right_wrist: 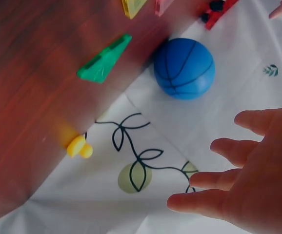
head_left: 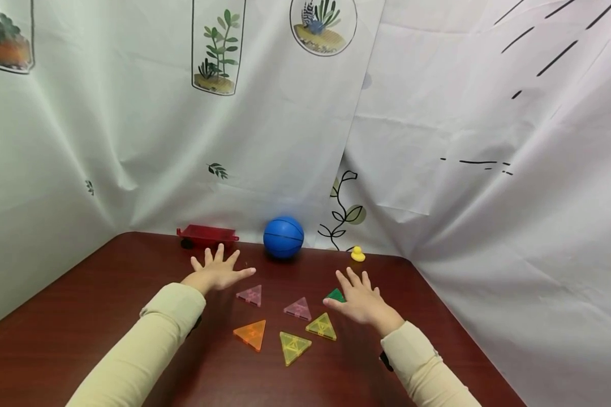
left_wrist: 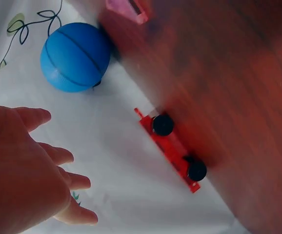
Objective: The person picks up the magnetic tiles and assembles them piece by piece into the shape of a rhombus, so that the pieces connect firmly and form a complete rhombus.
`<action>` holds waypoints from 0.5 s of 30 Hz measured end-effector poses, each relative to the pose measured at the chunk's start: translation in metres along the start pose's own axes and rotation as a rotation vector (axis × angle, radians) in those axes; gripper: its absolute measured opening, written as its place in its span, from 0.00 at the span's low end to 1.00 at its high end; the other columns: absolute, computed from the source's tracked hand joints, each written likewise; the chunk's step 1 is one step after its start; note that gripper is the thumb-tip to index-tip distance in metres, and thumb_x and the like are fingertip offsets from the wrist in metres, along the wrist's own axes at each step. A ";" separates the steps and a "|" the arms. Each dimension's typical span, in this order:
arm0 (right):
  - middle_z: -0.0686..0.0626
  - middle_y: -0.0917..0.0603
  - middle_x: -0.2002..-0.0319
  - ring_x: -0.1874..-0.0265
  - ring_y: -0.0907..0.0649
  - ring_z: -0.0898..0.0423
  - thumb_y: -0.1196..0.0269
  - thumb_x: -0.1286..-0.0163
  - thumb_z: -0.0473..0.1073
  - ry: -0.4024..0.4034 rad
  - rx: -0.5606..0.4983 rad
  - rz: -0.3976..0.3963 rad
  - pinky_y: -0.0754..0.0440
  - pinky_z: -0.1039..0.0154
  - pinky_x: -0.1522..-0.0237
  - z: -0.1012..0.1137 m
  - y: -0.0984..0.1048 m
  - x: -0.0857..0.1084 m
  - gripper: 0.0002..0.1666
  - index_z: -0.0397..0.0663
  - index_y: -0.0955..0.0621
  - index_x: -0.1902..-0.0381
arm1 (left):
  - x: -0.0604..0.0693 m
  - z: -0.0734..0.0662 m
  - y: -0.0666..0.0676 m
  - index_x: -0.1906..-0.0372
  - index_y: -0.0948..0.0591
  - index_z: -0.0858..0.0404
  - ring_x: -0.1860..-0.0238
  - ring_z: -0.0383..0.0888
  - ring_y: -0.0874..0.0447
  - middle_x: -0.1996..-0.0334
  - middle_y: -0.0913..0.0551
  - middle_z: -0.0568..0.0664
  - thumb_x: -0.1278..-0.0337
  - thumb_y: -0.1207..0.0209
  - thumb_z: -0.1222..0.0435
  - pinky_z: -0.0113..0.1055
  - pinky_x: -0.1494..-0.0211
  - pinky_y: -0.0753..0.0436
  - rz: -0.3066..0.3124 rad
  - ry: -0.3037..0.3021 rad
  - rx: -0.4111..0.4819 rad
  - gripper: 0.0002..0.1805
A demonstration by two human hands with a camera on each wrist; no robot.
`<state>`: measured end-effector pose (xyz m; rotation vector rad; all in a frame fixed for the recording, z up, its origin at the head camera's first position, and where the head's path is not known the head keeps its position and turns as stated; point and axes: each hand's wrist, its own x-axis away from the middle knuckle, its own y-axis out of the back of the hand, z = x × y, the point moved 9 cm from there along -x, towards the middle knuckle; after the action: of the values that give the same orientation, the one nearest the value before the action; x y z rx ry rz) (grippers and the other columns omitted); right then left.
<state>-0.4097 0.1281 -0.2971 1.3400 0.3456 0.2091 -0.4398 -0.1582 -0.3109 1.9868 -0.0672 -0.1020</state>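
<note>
My left hand [head_left: 216,275] is held above the table with its fingers spread, holding nothing. It is nearest to a pink triangular tile [head_left: 251,295] and the red toy wagon [head_left: 207,234] behind. My right hand [head_left: 362,301], also spread and holding nothing, is over the right side, partly covering a green triangular tile [head_left: 336,295]. Between the hands lie another pink tile [head_left: 298,309], two yellow triangular tiles [head_left: 322,327] and an orange one [head_left: 251,334]. In the left wrist view, the wagon's wheels [left_wrist: 163,125] show.
A blue ball [head_left: 283,237] with black lines sits at the table's back edge. To its right is a small yellow rubber duck [head_left: 358,254]. White printed curtains [head_left: 265,141] hang close behind and beside the dark red table [head_left: 97,316].
</note>
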 end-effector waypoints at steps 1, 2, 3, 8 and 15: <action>0.43 0.50 0.35 0.38 0.56 0.36 0.52 0.47 0.72 0.003 0.000 0.003 0.54 0.33 0.49 0.002 -0.002 0.000 0.49 0.51 0.45 0.34 | -0.001 0.000 -0.003 0.34 0.50 0.63 0.41 0.71 0.75 0.37 0.65 0.69 0.53 0.61 0.33 0.66 0.53 0.78 0.006 0.003 0.003 0.48; 0.43 0.50 0.35 0.38 0.56 0.36 0.52 0.47 0.72 0.007 0.002 0.006 0.54 0.33 0.49 0.004 -0.004 -0.001 0.49 0.51 0.45 0.34 | -0.002 0.000 -0.007 0.34 0.51 0.63 0.41 0.71 0.75 0.37 0.66 0.69 0.53 0.61 0.33 0.66 0.53 0.78 0.016 0.008 0.007 0.48; 0.43 0.50 0.35 0.38 0.55 0.36 0.52 0.47 0.72 0.012 0.002 0.009 0.54 0.33 0.49 0.006 -0.006 -0.001 0.49 0.51 0.44 0.34 | -0.003 0.000 -0.010 0.34 0.50 0.63 0.41 0.71 0.75 0.37 0.66 0.70 0.53 0.61 0.34 0.66 0.53 0.78 0.025 0.012 0.012 0.48; 0.43 0.49 0.35 0.38 0.55 0.36 0.52 0.46 0.71 0.041 0.005 0.029 0.53 0.34 0.48 0.017 -0.016 -0.003 0.48 0.51 0.44 0.34 | -0.009 -0.002 -0.025 0.34 0.49 0.63 0.41 0.70 0.75 0.37 0.65 0.69 0.51 0.56 0.37 0.66 0.52 0.77 0.052 0.028 -0.005 0.46; 0.43 0.48 0.35 0.39 0.53 0.36 0.51 0.46 0.71 0.098 0.022 0.058 0.49 0.35 0.48 0.037 -0.033 -0.004 0.47 0.50 0.44 0.35 | -0.016 -0.006 -0.040 0.36 0.44 0.64 0.41 0.71 0.69 0.37 0.59 0.70 0.49 0.51 0.43 0.67 0.51 0.72 0.059 0.056 -0.068 0.41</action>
<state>-0.4013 0.0853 -0.3218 1.3651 0.3923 0.3210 -0.4552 -0.1347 -0.3447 1.9168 -0.0849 -0.0108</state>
